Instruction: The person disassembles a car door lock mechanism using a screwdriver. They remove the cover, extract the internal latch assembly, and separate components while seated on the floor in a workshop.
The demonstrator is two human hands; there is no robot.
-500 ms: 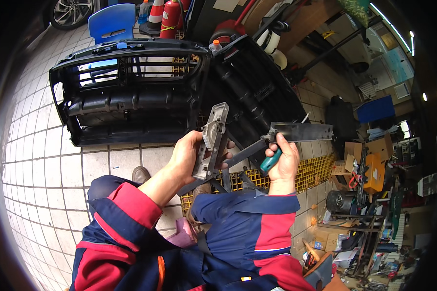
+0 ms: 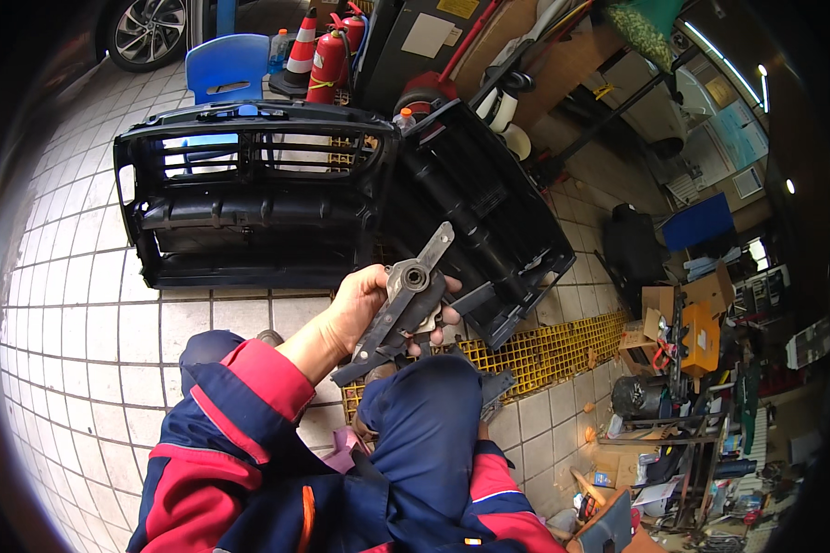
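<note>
My left hand is closed round a long grey-black bracket, held tilted above my knee. A round hub with a ringed hole sits near the bracket's upper part, and my fingertips show at its right side. My right sleeve comes in low beside my raised leg. The right hand is almost wholly hidden behind that knee, so its fingers do not show. Just past the knee a dark slat lies low over the yellow grating.
Ahead stand a black slatted car front frame and a second black frame leaning beside it. Behind are a blue chair, a traffic cone and a fire extinguisher. Cluttered shelving stands at right; yellow grating crosses the tiles.
My right hand, which held a green-handled tool and a dark flat plate, has dropped down behind my knee. The bracket in my left hand has turned, its hub now facing up.
</note>
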